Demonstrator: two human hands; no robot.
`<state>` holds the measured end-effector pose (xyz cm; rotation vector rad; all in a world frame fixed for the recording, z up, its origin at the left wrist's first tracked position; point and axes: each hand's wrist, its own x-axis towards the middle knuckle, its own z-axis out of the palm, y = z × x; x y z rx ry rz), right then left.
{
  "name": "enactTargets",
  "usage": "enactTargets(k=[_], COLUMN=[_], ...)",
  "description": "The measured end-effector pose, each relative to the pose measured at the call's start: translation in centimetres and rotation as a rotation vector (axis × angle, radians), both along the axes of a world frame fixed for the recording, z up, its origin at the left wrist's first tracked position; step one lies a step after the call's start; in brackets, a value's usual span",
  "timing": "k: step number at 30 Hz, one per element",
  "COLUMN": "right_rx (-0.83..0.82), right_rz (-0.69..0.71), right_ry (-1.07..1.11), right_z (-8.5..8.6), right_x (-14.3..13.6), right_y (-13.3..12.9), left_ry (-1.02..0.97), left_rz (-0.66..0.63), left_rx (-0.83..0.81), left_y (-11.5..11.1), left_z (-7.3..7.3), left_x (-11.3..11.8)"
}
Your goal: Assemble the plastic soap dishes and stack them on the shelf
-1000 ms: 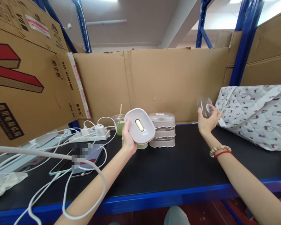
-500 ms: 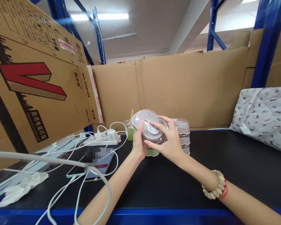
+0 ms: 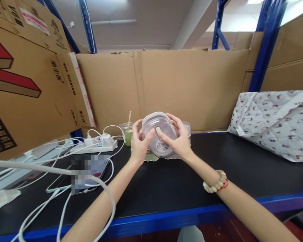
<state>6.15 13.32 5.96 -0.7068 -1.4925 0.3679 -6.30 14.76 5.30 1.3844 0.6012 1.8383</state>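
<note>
A clear, rounded plastic lid (image 3: 164,129) with a small pale plug at its centre and a round printed sticker is tilted up in front of me. I cannot tell whether a box is attached behind it. My left hand (image 3: 141,141) grips its left side, thumb on the face and fingers behind the edge. On the right, my right hand (image 3: 179,137) holds the opposite side, its thumb near the plug. Behind both hands are clear stacked containers (image 3: 187,127) and a pale green wavy-edged container (image 3: 151,157), mostly hidden.
A cup of green drink (image 3: 128,136) with a straw stands behind my left hand. To the left lie a power strip (image 3: 108,144), looping white cables (image 3: 103,191) and a tablet (image 3: 101,171). A quilted bag (image 3: 275,124) sits at right; cardboard (image 3: 192,90) walls the back.
The lid has turned to a more upright angle, and my fingers have shifted around its edges. My view has moved right and down, so the shelf's front edge shows more.
</note>
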Motion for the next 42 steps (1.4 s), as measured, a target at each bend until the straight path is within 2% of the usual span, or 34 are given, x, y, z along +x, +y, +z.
enactTargets(k=[4, 7, 18, 24, 27, 32, 38, 42], right_rx=[0.033, 0.01, -0.027, -0.102, -0.103, -0.1, -0.09, 0.058], right_rz=[0.001, -0.009, -0.019, -0.045, -0.028, 0.033, -0.077, -0.249], right_ry=[-0.149, -0.171, -0.145, -0.172, -0.118, -0.035, -0.159, -0.327], right_z=[-0.3, -0.6, -0.4, -0.2, -0.1, 0.0, -0.2, -0.3], right_x=[0.3, 0.4, 0.5, 0.6, 0.5, 0.5, 0.6, 0.7], right_y=[-0.3, -0.4, -0.4, -0.3, -0.3, -0.2, -0.2, -0.5], left_ry=[0.063, 0.117, 0.151, 0.146, 0.19, 0.223, 0.231, 0.108], left_rz=[0.083, 0.139, 0.161, 0.115, 0.086, 0.136, 0.194, 0.269], left_rx=[0.203, 0.273, 0.279, 0.231, 0.286, 0.334, 0.371, 0.304], left_y=[-0.2, -0.4, -0.5, -0.4, -0.5, -0.7, -0.3, 0.0], left_z=[0.5, 0.6, 0.3, 0.4, 0.5, 0.4, -0.4, -0.5], left_x=[-0.4, -0.5, -0.4, -0.4, -0.6, -0.5, 0.0, 0.2])
